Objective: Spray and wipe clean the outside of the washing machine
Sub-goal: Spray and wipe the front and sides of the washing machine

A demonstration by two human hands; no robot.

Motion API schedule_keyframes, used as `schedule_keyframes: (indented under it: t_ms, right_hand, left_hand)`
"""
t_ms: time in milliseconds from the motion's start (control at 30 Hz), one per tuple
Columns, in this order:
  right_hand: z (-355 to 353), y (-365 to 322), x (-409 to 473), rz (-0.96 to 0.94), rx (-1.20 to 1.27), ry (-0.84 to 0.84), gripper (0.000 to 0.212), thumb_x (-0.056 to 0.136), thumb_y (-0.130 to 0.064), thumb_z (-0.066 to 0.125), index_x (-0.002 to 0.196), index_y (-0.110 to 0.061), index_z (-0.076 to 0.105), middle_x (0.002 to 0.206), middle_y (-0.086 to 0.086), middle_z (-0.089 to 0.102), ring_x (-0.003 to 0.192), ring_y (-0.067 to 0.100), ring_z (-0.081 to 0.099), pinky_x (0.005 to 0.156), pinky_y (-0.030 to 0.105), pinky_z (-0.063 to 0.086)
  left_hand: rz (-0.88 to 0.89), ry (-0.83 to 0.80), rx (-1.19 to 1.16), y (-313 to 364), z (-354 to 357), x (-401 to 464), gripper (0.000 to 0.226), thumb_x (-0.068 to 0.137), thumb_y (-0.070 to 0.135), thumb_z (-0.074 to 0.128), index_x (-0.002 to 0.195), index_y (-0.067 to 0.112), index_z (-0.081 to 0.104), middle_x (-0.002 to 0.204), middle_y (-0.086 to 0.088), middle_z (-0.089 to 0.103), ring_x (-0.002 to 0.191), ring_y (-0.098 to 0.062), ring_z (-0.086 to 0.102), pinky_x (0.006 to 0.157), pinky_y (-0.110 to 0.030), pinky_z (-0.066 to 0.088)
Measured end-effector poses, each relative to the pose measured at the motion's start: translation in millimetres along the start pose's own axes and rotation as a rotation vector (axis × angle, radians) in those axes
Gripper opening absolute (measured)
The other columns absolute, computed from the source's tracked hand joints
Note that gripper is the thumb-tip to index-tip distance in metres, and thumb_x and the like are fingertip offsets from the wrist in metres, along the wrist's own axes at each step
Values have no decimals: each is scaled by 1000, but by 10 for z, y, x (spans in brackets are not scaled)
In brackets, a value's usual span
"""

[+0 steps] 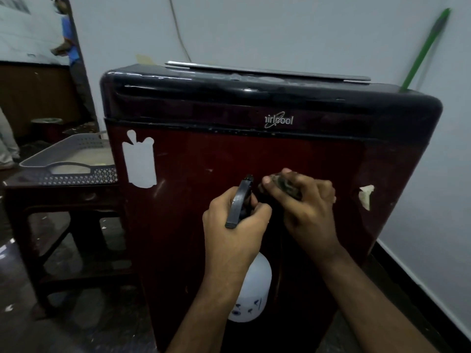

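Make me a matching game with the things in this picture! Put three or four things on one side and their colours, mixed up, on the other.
Things:
1. washing machine front
2. spray bottle body
3. stick against the wall
4. basket on the stool

Colours:
A. green
B. grey
C. dark red
D. white

Pairs: 1-C, 2-D, 3-A, 4-B

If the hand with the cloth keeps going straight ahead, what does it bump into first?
Probably the washing machine's dark red front panel. The right hand, gripping the cloth, already looks very close; actual contact is unclear.
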State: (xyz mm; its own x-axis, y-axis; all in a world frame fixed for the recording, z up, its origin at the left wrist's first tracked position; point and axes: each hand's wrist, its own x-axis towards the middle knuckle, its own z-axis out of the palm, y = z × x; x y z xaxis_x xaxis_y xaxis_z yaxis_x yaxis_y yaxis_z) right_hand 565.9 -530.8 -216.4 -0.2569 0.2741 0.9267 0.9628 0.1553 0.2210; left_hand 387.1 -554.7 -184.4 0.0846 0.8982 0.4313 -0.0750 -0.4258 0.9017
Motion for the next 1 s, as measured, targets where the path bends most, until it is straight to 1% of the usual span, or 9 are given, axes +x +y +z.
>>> schedule_keyframes:
  t_ms: [100, 167, 233, 333, 467, 600, 767, 833, 1000]
  right_hand:
    - [42, -76, 295, 229, 32, 118, 59, 89, 4, 65, 138, -29, 64, 131, 4, 48, 104, 37, 52, 94, 22, 25]
    - [145, -286, 534, 280, 62, 179, 55, 91, 3, 62, 137, -29, 65, 132, 3, 48, 105, 31, 46, 95, 22, 26]
    - [239, -420, 553, 101, 50, 115, 42, 98, -12, 65, 137, -28, 65, 135, 0, 45, 103, 25, 42, 90, 29, 30]
    - [256, -377, 385, -117, 34, 0, 48, 91, -21, 80, 136, -26, 66, 137, -1, 45, 102, 22, 43, 89, 31, 31]
    - [287, -441, 468, 39, 71, 63, 48, 93, -3, 70, 135, -27, 67, 132, 0, 45, 100, 25, 40, 86, 31, 31]
    - [443, -730, 738, 152, 132, 176, 45, 98, -6, 58, 136, -28, 66, 133, -1, 43, 103, 25, 40, 88, 33, 37]
    - [592, -979, 542, -151, 144, -4, 40, 99, -27, 67, 139, -24, 64, 134, 4, 55, 102, 25, 44, 82, 40, 44]
    - [554, -917, 396, -197, 135, -73, 40, 101, -25, 59, 141, -25, 62, 136, 5, 54, 105, 27, 47, 81, 46, 48]
    - [453, -1009, 827, 128, 193, 71, 47, 94, -6, 56, 132, -29, 69, 134, 2, 44, 109, 30, 40, 85, 43, 37]
  left_hand:
    - [10, 12, 26, -22, -96, 4, 23, 86, 4, 68, 68, 10, 55, 55, 1, 49, 51, -17, 44, 49, -33, 42]
    - [5, 46, 30, -25, -162, 21, 22, 86, 5, 69, 69, 10, 56, 56, -1, 50, 52, -19, 44, 50, -37, 43]
    - [2, 87, 23, -17, -232, 36, 21, 86, 5, 69, 69, 9, 56, 56, 0, 50, 52, -19, 45, 50, -37, 44]
    - [6, 138, 17, 20, -349, 45, 19, 85, 7, 70, 71, 9, 57, 55, 2, 50, 51, -19, 46, 49, -34, 43]
    - [11, 220, 70, -1, -529, 37, 22, 84, 6, 70, 70, 2, 53, 54, 0, 47, 49, -18, 42, 47, -30, 39]
    - [-35, 272, 45, -84, -690, 59, 19, 84, 5, 69, 71, 8, 55, 56, -1, 49, 52, -20, 45, 50, -36, 42]
    - [-39, 284, 41, -102, -845, 44, 14, 82, 12, 69, 72, 13, 58, 57, 2, 52, 54, -20, 47, 52, -37, 42]
    - [-29, 284, 58, -98, -913, 13, 18, 83, 9, 69, 70, 14, 58, 55, 3, 51, 52, -18, 46, 51, -35, 41]
    - [-33, 303, 86, -129, -1115, -32, 19, 85, 7, 69, 70, 15, 60, 57, 0, 54, 53, -18, 49, 52, -37, 44]
